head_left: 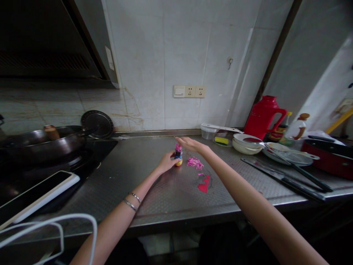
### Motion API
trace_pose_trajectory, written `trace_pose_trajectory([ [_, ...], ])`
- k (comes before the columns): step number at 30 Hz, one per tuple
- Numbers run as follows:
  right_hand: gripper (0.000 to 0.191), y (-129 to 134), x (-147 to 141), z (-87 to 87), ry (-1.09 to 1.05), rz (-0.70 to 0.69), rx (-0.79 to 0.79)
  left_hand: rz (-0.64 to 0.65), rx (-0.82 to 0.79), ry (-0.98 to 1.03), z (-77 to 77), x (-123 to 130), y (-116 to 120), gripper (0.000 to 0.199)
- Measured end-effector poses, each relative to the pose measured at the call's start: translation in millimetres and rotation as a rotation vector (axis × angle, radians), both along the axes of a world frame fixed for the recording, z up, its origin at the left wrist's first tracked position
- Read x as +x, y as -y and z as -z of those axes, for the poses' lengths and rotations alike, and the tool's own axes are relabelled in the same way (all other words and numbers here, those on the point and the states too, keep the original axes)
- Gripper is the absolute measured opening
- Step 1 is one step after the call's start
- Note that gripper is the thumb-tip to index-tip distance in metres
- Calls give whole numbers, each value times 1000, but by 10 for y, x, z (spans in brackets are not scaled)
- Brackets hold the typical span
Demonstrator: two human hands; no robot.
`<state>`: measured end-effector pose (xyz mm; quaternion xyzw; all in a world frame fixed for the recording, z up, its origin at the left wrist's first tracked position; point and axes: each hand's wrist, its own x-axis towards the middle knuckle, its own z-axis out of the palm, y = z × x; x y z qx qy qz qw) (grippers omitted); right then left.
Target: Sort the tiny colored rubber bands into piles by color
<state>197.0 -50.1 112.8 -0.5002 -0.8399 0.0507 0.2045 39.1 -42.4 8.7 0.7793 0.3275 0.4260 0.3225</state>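
Note:
A small bottle (178,154) with a dark and blue label, pink at its top and yellow near its base, stands upright on the metal counter (138,198). My left hand (167,162) is closed round its lower part from the left. Over the bottle's mouth lies my right hand (190,144), palm down with its fingers stretched out flat. Just right of the bottle is a loose pile of pink strips (195,163). Nearer the front edge lie red scraps (203,185).
On the left are a pan (44,145) on the stove and a phone-like device (38,197) with a white cable. Bowls (246,147), a yellow sponge (221,140), a red thermos jug (261,117), a long knife (284,180) and a red pot (331,158) sit at the right.

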Motion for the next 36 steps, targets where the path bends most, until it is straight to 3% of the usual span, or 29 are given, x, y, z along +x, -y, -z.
trace_pose_trajectory([
  [7,77,-54,-93,-43,108,110,-205,12,12,12,24,2,-25,34],
  [14,76,-108,-78,-18,92,84,-210,22,18,1,31,0,-37,35],
  [23,60,-13,-33,-95,-59,35,-56,10,9,-5,-1,-10,-4,36],
  [31,70,50,16,-234,-106,47,-10,4,-13,15,-13,-3,10,36],
  [36,71,130,21,-185,-131,-37,-76,9,-10,8,7,-1,-17,34],
])
